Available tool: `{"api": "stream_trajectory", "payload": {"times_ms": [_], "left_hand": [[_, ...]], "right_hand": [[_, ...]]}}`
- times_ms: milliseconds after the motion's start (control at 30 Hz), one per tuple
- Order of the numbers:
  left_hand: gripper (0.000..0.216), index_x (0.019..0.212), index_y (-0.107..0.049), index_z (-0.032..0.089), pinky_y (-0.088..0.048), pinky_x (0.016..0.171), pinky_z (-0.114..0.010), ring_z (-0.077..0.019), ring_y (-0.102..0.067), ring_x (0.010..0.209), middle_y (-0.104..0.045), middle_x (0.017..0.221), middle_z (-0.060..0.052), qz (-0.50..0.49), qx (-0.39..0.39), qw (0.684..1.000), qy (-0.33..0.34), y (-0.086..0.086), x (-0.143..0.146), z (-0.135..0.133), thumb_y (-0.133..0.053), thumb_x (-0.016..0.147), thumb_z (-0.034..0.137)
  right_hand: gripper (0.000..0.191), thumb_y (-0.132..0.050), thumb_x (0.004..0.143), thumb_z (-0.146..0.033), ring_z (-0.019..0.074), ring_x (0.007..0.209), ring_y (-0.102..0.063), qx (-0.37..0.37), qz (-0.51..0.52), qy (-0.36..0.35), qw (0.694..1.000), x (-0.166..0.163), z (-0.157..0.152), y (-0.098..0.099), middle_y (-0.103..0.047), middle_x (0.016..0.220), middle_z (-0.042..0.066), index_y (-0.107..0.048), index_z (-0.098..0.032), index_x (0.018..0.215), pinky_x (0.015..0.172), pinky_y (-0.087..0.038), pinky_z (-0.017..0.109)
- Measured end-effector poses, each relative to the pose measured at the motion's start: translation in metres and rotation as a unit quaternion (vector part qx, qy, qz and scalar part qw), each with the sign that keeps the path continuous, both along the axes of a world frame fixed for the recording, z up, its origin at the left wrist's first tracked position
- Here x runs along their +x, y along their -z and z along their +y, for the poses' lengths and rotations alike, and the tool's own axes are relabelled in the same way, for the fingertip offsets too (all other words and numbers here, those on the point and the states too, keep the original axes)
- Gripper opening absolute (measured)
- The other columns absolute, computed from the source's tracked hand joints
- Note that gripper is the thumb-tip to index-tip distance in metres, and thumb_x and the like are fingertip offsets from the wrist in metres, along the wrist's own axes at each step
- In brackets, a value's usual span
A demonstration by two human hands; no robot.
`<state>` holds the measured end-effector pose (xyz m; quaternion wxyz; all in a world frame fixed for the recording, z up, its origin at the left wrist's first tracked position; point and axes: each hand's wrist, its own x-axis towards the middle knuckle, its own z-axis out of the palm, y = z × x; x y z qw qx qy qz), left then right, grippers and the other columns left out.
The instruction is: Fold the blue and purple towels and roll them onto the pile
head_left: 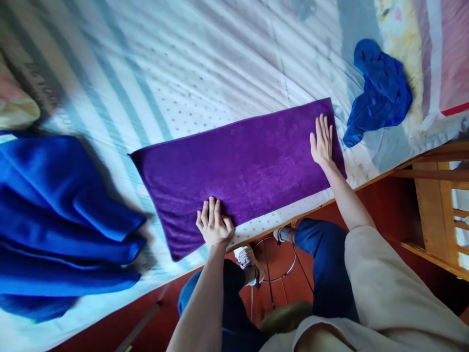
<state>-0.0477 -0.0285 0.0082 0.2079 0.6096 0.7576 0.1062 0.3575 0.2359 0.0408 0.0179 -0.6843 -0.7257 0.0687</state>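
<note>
A purple towel (242,166) lies folded in a long strip across the striped sheet of the bed (190,73). My left hand (213,224) rests flat on the towel's near edge, fingers stretched together and holding nothing. My right hand (322,142) lies flat and open on the towel's right end, fingers extended toward the far corner. Both palms press on the cloth.
A stack of folded blue towels (62,220) sits at the left. A crumpled blue cloth (381,93) lies at the right, past the purple towel. A wooden frame (436,205) stands at the right. My legs and a metal stool ring (278,259) are below the bed edge.
</note>
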Motion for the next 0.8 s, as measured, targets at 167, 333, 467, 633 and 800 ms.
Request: {"api": "stream_trajectory", "payload": {"times_ms": [167,333,467,633,800], "left_hand": [[0.071,0.164,-0.044,0.016,-0.016,0.136,-0.057,-0.0314,-0.028,0.165,-0.039,0.173,-0.014,-0.013,0.035,0.999,0.007,-0.001,0.004,0.011,-0.042,0.095,0.029],[0.070,0.164,-0.043,0.008,-0.016,0.136,-0.056,-0.0322,-0.025,0.166,-0.036,0.173,-0.019,-0.010,0.024,0.999,0.026,-0.023,0.015,0.009,-0.036,0.097,0.028],[0.070,0.163,-0.042,0.005,-0.030,0.129,-0.062,-0.0384,-0.032,0.162,-0.036,0.172,-0.026,0.034,-0.072,0.996,0.047,-0.050,0.024,-0.011,-0.043,0.098,0.030],[0.048,0.139,-0.066,0.009,-0.051,0.112,-0.048,-0.0372,-0.062,0.138,-0.068,0.141,-0.026,0.093,-0.173,0.970,0.146,-0.086,0.048,-0.025,-0.047,0.098,0.025],[0.037,0.120,-0.075,0.015,-0.054,0.106,-0.037,-0.0295,-0.073,0.119,-0.076,0.130,-0.017,0.086,-0.164,0.968,0.168,-0.108,0.082,-0.021,-0.043,0.103,0.024]], "right_hand": [[0.058,-0.030,0.112,-0.028,0.0236,0.167,-0.024,-0.027,0.020,0.012,0.999,0.074,-0.095,0.005,-0.033,0.176,0.016,-0.040,-0.013,0.167,0.135,-0.021,0.057],[0.057,-0.037,0.108,-0.029,0.0305,0.164,-0.031,0.026,0.022,0.127,0.991,0.080,-0.171,-0.020,-0.039,0.171,0.025,-0.049,-0.006,0.159,0.132,-0.025,0.062],[0.050,-0.040,0.108,-0.032,0.0274,0.143,-0.059,0.011,0.060,0.077,0.995,0.022,-0.262,-0.059,-0.061,0.155,0.020,-0.067,-0.014,0.146,0.119,-0.047,0.045],[0.041,-0.045,0.110,-0.038,0.0242,0.109,-0.077,-0.155,0.024,0.038,0.987,-0.037,-0.327,-0.109,-0.082,0.118,0.011,-0.078,-0.027,0.132,0.096,-0.055,0.030],[0.043,-0.041,0.112,-0.030,0.0238,0.116,-0.075,-0.141,-0.006,-0.002,0.990,-0.071,-0.331,-0.137,-0.080,0.122,0.015,-0.073,-0.021,0.139,0.101,-0.049,0.028]]}}
